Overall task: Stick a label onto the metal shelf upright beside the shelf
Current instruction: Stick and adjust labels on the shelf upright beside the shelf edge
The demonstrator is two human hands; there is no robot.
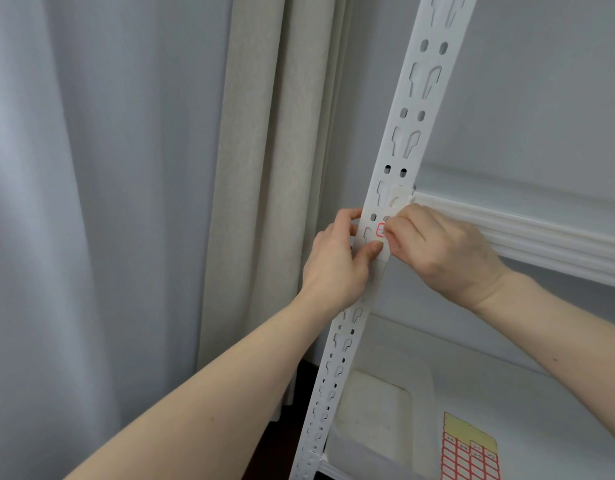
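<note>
A white perforated metal upright [415, 109] runs diagonally up the middle of the view. A small red-bordered label [381, 229] lies against its face, just below where the white shelf beam [527, 233] joins it. My right hand [441, 251] presses its fingertips on the label's right side. My left hand [337, 261] wraps the upright from the left, its thumb resting on the face just under the label. Most of the label is hidden by the fingers.
A yellow-backed sheet of red-bordered labels [470, 452] lies on the lower shelf [558, 427] at bottom right, beside a clear plastic box [375, 410]. Beige and grey curtains [264, 168] hang at left, close behind the upright.
</note>
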